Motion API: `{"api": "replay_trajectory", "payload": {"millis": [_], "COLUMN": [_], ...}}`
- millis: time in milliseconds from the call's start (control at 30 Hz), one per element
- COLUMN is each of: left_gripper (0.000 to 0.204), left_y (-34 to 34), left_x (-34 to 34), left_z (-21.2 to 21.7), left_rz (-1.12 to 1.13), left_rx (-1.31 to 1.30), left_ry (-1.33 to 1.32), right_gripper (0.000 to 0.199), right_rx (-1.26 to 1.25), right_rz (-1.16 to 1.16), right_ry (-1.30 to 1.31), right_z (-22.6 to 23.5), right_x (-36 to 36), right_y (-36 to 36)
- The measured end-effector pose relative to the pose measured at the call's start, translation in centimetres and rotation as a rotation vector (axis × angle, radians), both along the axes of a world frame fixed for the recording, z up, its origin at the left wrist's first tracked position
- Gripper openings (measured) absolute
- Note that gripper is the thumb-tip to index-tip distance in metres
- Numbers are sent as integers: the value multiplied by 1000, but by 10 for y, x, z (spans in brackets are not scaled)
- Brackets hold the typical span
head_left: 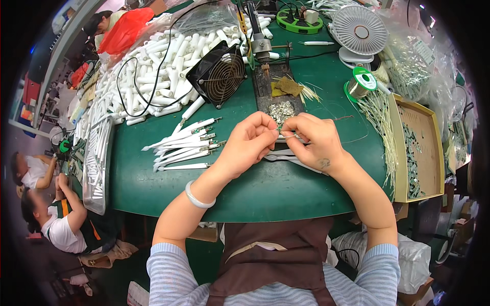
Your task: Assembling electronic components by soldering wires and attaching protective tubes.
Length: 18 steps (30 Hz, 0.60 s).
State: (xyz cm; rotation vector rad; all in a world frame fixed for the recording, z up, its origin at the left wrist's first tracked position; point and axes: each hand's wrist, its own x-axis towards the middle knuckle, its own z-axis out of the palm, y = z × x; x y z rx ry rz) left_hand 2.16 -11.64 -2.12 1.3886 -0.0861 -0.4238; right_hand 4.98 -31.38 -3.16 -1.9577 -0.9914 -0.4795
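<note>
My left hand (pixel 250 138) and my right hand (pixel 317 138) meet over the middle of the green table, both with fingers pinched. A tiny green piece (pixel 278 130), perhaps a small circuit board, shows at the left fingertips. Between the right thumb and forefinger runs a thin pale wire (pixel 289 136). Just beyond the fingertips lies a heap of small shiny metal parts (pixel 282 110) on a dark soldering stand (pixel 263 92). Below the right hand are white sticks (pixel 290 156), partly covered. Several white sticks with small circuit boards (pixel 186 145) rest left of my left hand.
A big pile of white tubes (pixel 168 66) fills the back left, beside a black fan (pixel 218 74). To the right are a solder spool (pixel 361 84), bundled wires (pixel 380 132) and a box of green boards (pixel 439 168). A white fan (pixel 360 30) stands behind. People sit at left.
</note>
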Motion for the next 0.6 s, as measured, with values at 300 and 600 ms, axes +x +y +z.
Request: {"api": "replay_trajectory", "payload": {"millis": [300,600], "left_gripper": [3,1], "left_y": [-5,-10], "left_x": [2,9], "left_z": [3,-1], "left_rz": [99,102], "left_rx": [22,59], "left_ry": [-9,-36], "right_gripper": [20,16], "right_rx": [84,128], "right_rz": [-49,-64], "right_ry": [402,574], "right_z": [7,8], "right_x": [-6,-4], "right_y": [4,5]}}
